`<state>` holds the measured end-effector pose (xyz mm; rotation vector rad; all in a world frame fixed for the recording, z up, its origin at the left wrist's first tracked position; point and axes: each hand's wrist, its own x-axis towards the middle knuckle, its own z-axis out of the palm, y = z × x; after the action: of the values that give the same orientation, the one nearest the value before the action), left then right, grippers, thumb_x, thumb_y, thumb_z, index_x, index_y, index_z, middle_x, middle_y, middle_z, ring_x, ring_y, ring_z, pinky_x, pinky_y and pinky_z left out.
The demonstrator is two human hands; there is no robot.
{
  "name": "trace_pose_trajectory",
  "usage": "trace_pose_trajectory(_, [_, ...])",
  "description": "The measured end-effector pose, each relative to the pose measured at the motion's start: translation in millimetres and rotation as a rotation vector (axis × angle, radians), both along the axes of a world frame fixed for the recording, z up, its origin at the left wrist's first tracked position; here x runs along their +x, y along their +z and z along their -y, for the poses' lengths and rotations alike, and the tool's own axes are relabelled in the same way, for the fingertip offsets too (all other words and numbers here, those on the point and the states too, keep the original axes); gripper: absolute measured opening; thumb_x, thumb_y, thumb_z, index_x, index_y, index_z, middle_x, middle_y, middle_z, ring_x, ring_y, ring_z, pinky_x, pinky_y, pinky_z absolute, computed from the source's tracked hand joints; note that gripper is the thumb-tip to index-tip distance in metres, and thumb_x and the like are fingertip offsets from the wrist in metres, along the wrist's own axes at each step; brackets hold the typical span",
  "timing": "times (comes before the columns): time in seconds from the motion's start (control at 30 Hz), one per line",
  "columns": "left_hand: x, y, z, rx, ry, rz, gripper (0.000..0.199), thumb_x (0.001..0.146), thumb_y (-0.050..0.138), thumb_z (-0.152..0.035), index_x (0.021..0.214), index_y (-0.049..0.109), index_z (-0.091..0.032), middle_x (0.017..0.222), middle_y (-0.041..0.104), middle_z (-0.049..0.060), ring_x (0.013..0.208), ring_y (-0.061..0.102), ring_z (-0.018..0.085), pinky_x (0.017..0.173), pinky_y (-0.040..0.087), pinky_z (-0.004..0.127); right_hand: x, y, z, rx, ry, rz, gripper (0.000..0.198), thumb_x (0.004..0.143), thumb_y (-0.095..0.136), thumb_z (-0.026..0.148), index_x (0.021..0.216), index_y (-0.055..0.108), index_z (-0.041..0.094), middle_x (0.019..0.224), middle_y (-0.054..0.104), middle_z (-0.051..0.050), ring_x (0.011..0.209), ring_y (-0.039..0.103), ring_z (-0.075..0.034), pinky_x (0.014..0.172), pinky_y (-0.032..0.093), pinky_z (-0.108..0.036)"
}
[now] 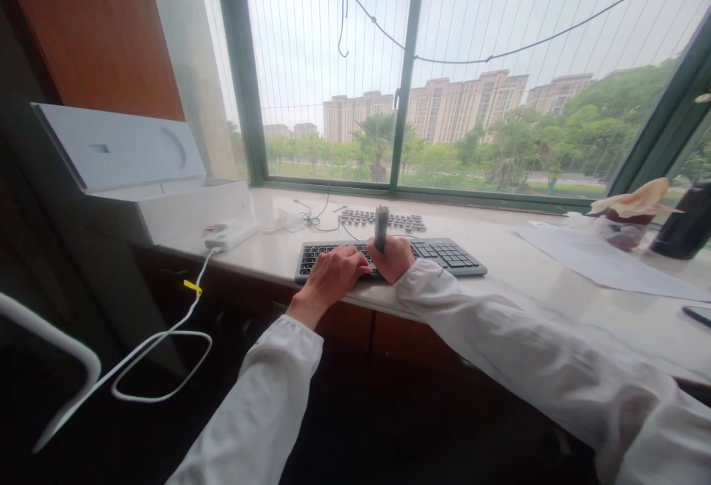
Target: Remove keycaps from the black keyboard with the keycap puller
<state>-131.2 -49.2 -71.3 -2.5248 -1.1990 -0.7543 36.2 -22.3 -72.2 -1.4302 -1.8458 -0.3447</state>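
Note:
A dark grey keyboard [452,257] lies near the front edge of the counter. My left hand [337,272] rests on the keyboard's left half, palm down, with its fingers laid over the keys. Just right of it, my right hand [393,257] is closed in a fist around a thick dark grey handle with a ridged top [381,224]. This handle stands upright over the middle of the keyboard; its lower end is hidden by my hands. Behind the keyboard, rows of loose keycaps [408,223] lie on the counter.
A thin dark cable [314,218] curls behind the keyboard. An open white box [194,207] and a white power strip [233,235] stand at the left. Paper sheets [600,255], a bagged item [630,218] and a black bottle [684,222] are at the right, before the window.

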Motion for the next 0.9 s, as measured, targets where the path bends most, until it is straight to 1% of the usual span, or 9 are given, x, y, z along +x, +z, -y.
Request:
trace_pose_trajectory(0.1, [-3, -1.8, -1, -0.039, 0.007, 0.035, 0.033, 0.09, 0.05, -0.052, 0.101, 0.069, -0.027, 0.1, 0.067, 0.003, 0.095, 0.063, 0.019, 0.069, 0.046, 0.027, 1, -1, -3, 0.0, -0.023, 0.003, 0.035, 0.089, 0.041, 0.037, 0.073, 0.066, 0.019, 0.06, 0.066, -0.004, 0.059, 0.061, -0.017, 0.057, 0.032, -0.027])
trace_pose_trajectory(0.2, [-4, -2.7, 0, -0.063, 0.037, 0.063, 0.034, 0.092, 0.048, -0.051, 0.102, 0.07, -0.029, 0.102, 0.067, 0.003, 0.095, 0.063, 0.019, 0.07, 0.046, 0.026, 1, -2, -5, -0.007, -0.041, 0.008, 0.036, 0.09, 0.04, 0.037, 0.071, 0.065, 0.019, 0.062, 0.067, -0.005, 0.06, 0.062, -0.018, 0.058, 0.033, -0.026])
trace_pose_trajectory(0.33, [1, -0.2, 4, -0.022, 0.068, -0.009, 0.027, 0.094, 0.05, -0.041, 0.099, 0.069, -0.023, 0.096, 0.066, 0.005, 0.092, 0.064, 0.019, 0.069, 0.047, 0.026, -1, 0, -3, -0.017, -0.052, 0.0, 0.036, 0.09, 0.04, 0.038, 0.072, 0.065, 0.019, 0.064, 0.068, -0.006, 0.061, 0.063, -0.018, 0.059, 0.034, -0.026])
trace_pose_trajectory(0.43, [4, 2.3, 6, 0.034, 0.043, -0.091, 0.023, 0.096, 0.048, -0.032, 0.096, 0.066, -0.018, 0.093, 0.065, 0.007, 0.094, 0.063, 0.02, 0.069, 0.047, 0.027, -1, 2, -1, -0.037, -0.045, 0.005, 0.036, 0.09, 0.04, 0.038, 0.073, 0.066, 0.018, 0.064, 0.068, -0.006, 0.06, 0.062, -0.018, 0.058, 0.033, -0.027])
trace_pose_trajectory(0.5, [6, 2.9, 6, 0.068, 0.03, -0.13, 0.023, 0.097, 0.046, -0.029, 0.094, 0.065, -0.016, 0.092, 0.065, 0.008, 0.093, 0.063, 0.021, 0.068, 0.047, 0.029, -2, 4, 1, -0.053, -0.036, 0.014, 0.036, 0.09, 0.04, 0.037, 0.076, 0.067, 0.019, 0.065, 0.068, -0.006, 0.06, 0.062, -0.018, 0.058, 0.033, -0.027])
trace_pose_trajectory(0.6, [6, 2.4, 4, 0.098, 0.034, -0.167, 0.024, 0.097, 0.043, -0.028, 0.092, 0.063, -0.015, 0.092, 0.065, 0.008, 0.091, 0.063, 0.022, 0.067, 0.047, 0.03, -2, 5, 3, -0.074, -0.045, 0.027, 0.035, 0.091, 0.041, 0.037, 0.08, 0.068, 0.019, 0.066, 0.069, -0.006, 0.061, 0.062, -0.018, 0.057, 0.031, -0.027])
trace_pose_trajectory(0.73, [6, 2.1, 5, 0.093, 0.034, -0.172, 0.023, 0.097, 0.043, -0.027, 0.095, 0.063, -0.016, 0.093, 0.065, 0.008, 0.093, 0.062, 0.022, 0.069, 0.048, 0.03, -3, 6, 4, -0.089, -0.066, 0.041, 0.036, 0.091, 0.041, 0.039, 0.084, 0.07, 0.019, 0.067, 0.069, -0.006, 0.06, 0.061, -0.018, 0.056, 0.03, -0.027])
trace_pose_trajectory(0.83, [5, 2.4, 6, 0.073, 0.05, -0.132, 0.022, 0.096, 0.046, -0.031, 0.097, 0.064, -0.018, 0.096, 0.066, 0.007, 0.095, 0.062, 0.021, 0.069, 0.048, 0.028, -3, 5, 3, -0.086, -0.082, 0.051, 0.035, 0.09, 0.041, 0.039, 0.084, 0.07, 0.02, 0.067, 0.069, -0.006, 0.062, 0.062, -0.018, 0.056, 0.029, -0.027])
trace_pose_trajectory(0.9, [3, 2.3, 8, 0.058, 0.06, -0.087, 0.023, 0.095, 0.048, -0.037, 0.098, 0.066, -0.022, 0.098, 0.066, 0.005, 0.097, 0.061, 0.02, 0.067, 0.047, 0.027, -2, 4, 1, -0.085, -0.097, 0.055, 0.035, 0.09, 0.042, 0.039, 0.083, 0.07, 0.021, 0.068, 0.07, -0.006, 0.063, 0.062, -0.019, 0.056, 0.029, -0.027])
